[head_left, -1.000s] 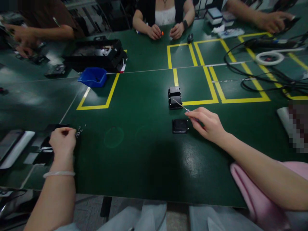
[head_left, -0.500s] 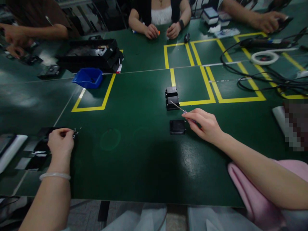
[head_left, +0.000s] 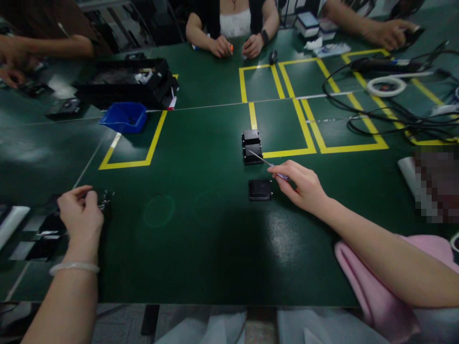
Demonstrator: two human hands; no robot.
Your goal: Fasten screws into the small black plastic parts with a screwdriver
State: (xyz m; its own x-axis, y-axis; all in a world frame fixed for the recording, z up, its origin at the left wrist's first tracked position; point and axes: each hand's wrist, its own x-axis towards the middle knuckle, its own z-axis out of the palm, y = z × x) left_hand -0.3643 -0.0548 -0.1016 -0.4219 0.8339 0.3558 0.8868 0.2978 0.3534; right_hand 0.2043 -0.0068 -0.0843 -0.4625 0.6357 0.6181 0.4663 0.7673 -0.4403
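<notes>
My right hand (head_left: 299, 185) is closed round a thin screwdriver (head_left: 261, 158), whose shaft points left over a black box-shaped part (head_left: 253, 154). Another black part (head_left: 251, 137) sits directly behind that one. Nearer to me lies a separate flat black part (head_left: 260, 190), just left of my right hand's fingers. At the left, my left hand (head_left: 81, 212) has curled fingers over dark parts; whatever they hold, if anything, is hidden. Small shiny metal pieces (head_left: 105, 200) lie right beside it.
A blue tray (head_left: 124, 118) stands before stacked black bins (head_left: 125, 86). Black cables (head_left: 373, 119) and a white coil (head_left: 386, 87) lie at the right. Pink cloth (head_left: 373, 282) is under my right arm. Across the table, a person's hands (head_left: 236, 47) rest on its surface.
The whole view has shifted slightly. My left hand has moved a little left and up off the metal pieces, which show more. My right hand keeps the screwdriver over the same black part.
</notes>
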